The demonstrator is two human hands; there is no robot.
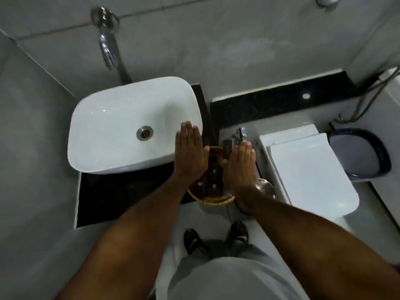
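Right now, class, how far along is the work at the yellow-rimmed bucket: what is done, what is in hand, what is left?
Done: the yellow-rimmed bucket stands between sink and toilet, a dark object inside it. In hand: the left hand and right hand hover flat above it, fingers straight, holding nothing. Left: probably everything from taking hold of the bucket onward.

The left hand [190, 152] and right hand [240, 165] cover both sides of the yellow-rimmed container [216, 201], so only a dark strip of its contents (3 pale studs, too blurred to identify) shows between them. The right wrist hides part of a round shiny object [268, 188], the toilet lid [307, 169] hides one side of a dark-rimmed bucket [363, 156], and a chrome fitting [326, 2] is cut off by the top edge.
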